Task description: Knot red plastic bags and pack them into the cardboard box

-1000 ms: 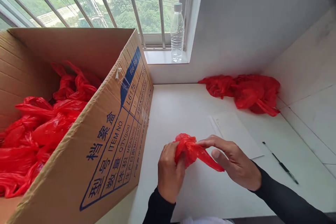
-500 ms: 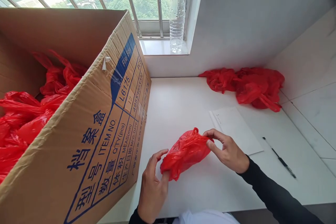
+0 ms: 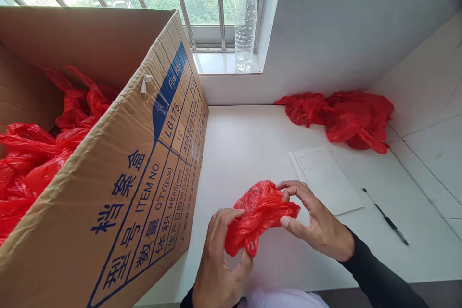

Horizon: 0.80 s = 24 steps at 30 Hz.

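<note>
A crumpled red plastic bag (image 3: 262,211) is between my two hands, just above the white tabletop. My left hand (image 3: 224,255) grips its left end, fingers over the top and thumb at the lower edge by a small loop of the bag. My right hand (image 3: 314,221) is at the other end, its fingertips on the upper edge and its thumb at the right tip. Whatever the bag contains, if anything, is hidden by the folds.
At left stands a large open cardboard box (image 3: 144,154) holding several red bags (image 3: 39,163). More red bags (image 3: 353,118) lie against the wall. White paper (image 3: 325,180) and a pen (image 3: 386,217) lie to the right. A clear bottle (image 3: 245,21) stands on the windowsill.
My left hand has shifted right and closed over the bag's left end. The bag is bunched shorter and turned, and my right hand has moved slightly right and down, its fingers wider apart.
</note>
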{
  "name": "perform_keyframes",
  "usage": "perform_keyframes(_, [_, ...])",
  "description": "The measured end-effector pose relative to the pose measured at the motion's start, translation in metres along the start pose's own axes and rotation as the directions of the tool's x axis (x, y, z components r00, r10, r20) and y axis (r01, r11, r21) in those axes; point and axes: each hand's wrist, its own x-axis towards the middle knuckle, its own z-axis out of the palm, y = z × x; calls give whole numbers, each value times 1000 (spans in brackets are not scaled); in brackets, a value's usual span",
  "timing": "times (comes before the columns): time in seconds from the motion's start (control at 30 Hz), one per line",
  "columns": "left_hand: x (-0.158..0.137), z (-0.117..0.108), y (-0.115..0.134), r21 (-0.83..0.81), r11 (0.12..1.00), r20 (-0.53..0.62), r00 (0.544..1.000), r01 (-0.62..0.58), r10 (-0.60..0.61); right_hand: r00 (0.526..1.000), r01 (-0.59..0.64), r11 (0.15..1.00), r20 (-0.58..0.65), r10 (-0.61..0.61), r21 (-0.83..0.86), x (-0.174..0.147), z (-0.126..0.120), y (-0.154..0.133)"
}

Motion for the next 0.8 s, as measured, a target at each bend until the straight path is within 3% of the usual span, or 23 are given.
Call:
perform_keyframes(0.1, [3, 2, 7, 10, 1000, 20, 1000, -19, 18, 999, -31, 1000, -16, 31, 8, 0, 6, -6])
perform_keyframes(0.2, [1, -1, 0, -5, 999, -125, 992, 32, -33, 979, -81, 985, -171, 107, 153, 0, 6, -1])
perform_keyframes(0.3, [-5, -6, -10, -29, 994, -267, 957, 107, -110, 950, -57, 952, -276, 144, 300, -3, 2, 7])
perform_keyframes(0.4, [-9, -10, -6, 13, 993, -323, 940, 115, -105, 969, -78, 968, -209, 129, 237, -6, 0, 5])
perform_keyframes(0.5, [-9, -11, 7, 65, 995, -298, 953, 73, -51, 991, -130, 989, -31, 132, 74, -7, -1, -5])
perform_keyframes(0.57, [-8, -12, 15, 53, 996, -268, 962, 69, -52, 988, -148, 987, 53, 145, 68, -7, -1, -10])
perform_keyframes(0.8, [-11, -13, 11, -94, 983, -348, 919, 161, -184, 967, -136, 922, -154, 203, 363, -8, -5, -9])
